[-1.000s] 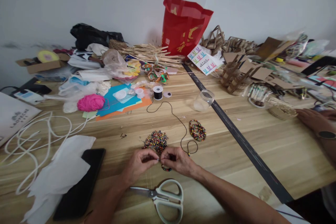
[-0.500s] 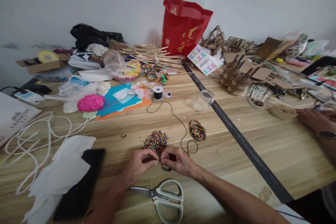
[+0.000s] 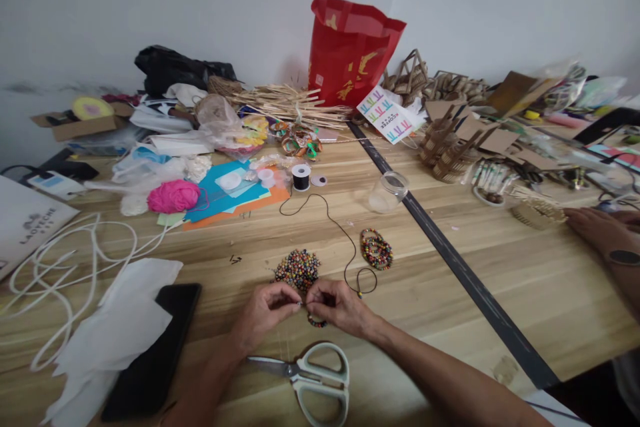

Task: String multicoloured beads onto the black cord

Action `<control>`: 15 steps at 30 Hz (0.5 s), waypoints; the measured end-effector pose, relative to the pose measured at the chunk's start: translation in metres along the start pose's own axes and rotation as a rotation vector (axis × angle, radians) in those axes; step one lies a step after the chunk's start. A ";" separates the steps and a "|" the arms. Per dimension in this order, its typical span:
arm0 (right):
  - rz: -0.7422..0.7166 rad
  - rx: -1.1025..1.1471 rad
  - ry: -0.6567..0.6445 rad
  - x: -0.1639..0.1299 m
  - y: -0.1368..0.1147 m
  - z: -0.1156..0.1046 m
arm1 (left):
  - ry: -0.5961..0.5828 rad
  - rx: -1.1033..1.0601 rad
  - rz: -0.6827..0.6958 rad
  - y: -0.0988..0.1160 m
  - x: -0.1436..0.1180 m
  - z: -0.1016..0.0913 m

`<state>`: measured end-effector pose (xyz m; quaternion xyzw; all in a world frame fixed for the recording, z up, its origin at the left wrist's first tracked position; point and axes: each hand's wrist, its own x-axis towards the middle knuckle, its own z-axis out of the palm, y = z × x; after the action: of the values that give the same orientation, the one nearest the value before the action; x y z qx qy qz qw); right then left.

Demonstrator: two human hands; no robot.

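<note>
My left hand (image 3: pixel 273 312) is closed in a pinch, with a tiny bead at its fingertips. Almost touching it, my right hand (image 3: pixel 340 307) also pinches, and a short strand of coloured beads (image 3: pixel 317 321) hangs below its fingers; the thread between the hands is too fine to follow clearly. Just beyond the hands lies a heap of small multicoloured beads (image 3: pixel 299 268). To its right sits a stack of beaded bracelets (image 3: pixel 377 249). White-handled scissors (image 3: pixel 320 373) lie on the table nearest me, below my hands.
A black cord (image 3: pixel 345 240) runs from a spool (image 3: pixel 301 177) toward the bracelets. A clear plastic jar (image 3: pixel 389 192) stands behind them. At left are a black tablet-like slab (image 3: pixel 155 360) and white cable (image 3: pixel 95 267). Another person's hand (image 3: pixel 600 230) rests at right.
</note>
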<state>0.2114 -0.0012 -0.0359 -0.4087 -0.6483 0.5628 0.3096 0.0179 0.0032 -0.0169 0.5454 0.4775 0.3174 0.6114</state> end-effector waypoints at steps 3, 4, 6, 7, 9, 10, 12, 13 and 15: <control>-0.006 0.028 -0.003 0.000 -0.001 0.000 | 0.021 -0.013 0.001 -0.001 0.000 -0.001; -0.007 0.039 -0.006 0.000 -0.002 0.000 | 0.024 -0.013 0.002 -0.001 0.000 -0.002; -0.009 0.054 -0.006 0.000 -0.003 0.000 | 0.023 -0.015 0.001 -0.001 0.000 -0.002; -0.009 0.061 -0.006 0.000 -0.003 0.000 | 0.021 -0.018 -0.003 -0.001 0.000 -0.002; -0.008 0.073 -0.009 0.000 -0.004 0.000 | 0.019 -0.026 -0.013 -0.001 0.000 -0.002; -0.007 0.079 -0.012 0.000 -0.004 0.000 | 0.018 -0.027 -0.017 -0.001 0.000 -0.002; -0.002 0.080 -0.018 0.000 -0.005 0.000 | 0.017 -0.028 -0.021 -0.001 0.000 -0.001; 0.000 0.075 -0.021 0.000 -0.005 0.000 | 0.018 -0.029 -0.019 -0.001 0.001 -0.001; -0.001 0.069 -0.027 0.000 -0.005 0.000 | 0.017 -0.033 -0.012 -0.001 0.001 0.000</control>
<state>0.2109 -0.0012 -0.0312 -0.3899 -0.6327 0.5903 0.3151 0.0183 0.0037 -0.0180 0.5297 0.4808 0.3262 0.6180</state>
